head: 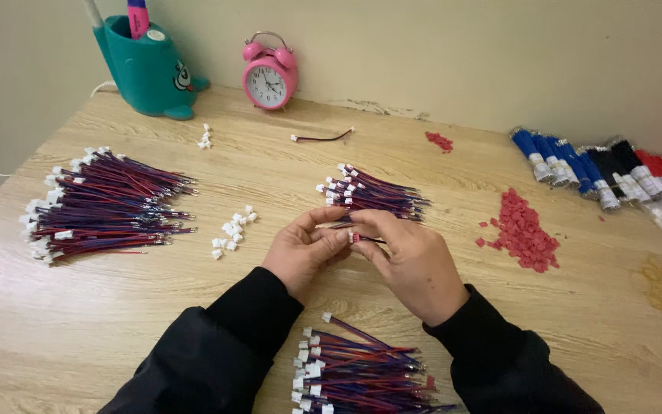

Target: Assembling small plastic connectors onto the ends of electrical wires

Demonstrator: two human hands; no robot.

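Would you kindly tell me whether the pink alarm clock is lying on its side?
No, the pink alarm clock stands upright on the table by the wall.

pink clock (269, 77), teal holder (147, 73) (cartoon face)

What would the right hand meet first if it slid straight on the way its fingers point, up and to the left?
Probably the left hand, already touching the right hand around a small wire piece.

No packages, signs or screens showed anywhere in the view. The nearest thing to a label was the pale bands (552, 166) wrapped around the blue, black and red wire bundles (576, 165) at the far right of the worktop (116, 307); they were too small to make out any print.
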